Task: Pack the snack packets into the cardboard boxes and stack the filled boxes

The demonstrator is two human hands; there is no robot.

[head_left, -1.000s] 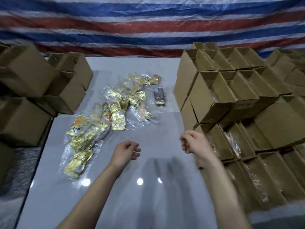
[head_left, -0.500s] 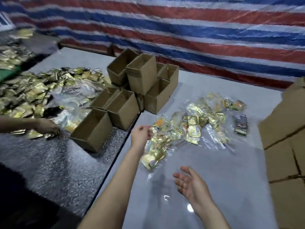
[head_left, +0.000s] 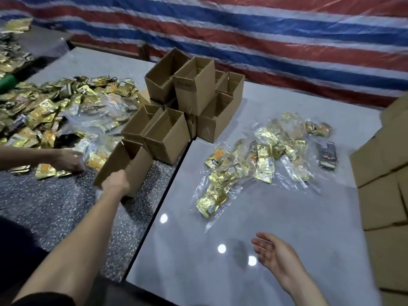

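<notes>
My left hand (head_left: 116, 184) grips the near edge of an empty open cardboard box (head_left: 130, 162) on the dark speckled table at the left. Behind it stand several more empty boxes (head_left: 189, 100), some stacked. Gold snack packets in clear plastic bags (head_left: 260, 157) lie spread on the light grey table (head_left: 220, 228) to the right of the boxes. My right hand (head_left: 272, 253) hovers open over the grey table near its front, fingers straight and holding nothing.
Another person's hand (head_left: 67, 160) reaches into a large heap of gold packets (head_left: 44, 107) on the dark table (head_left: 55, 206) at the left. A stack of cardboard boxes (head_left: 384, 173) fills the right edge. A striped tarp (head_left: 242, 29) hangs behind.
The view has swung left. My left hand reached leftward from beside the bagged packets and took hold of the nearest empty box. My right hand stayed open and drifted little.
</notes>
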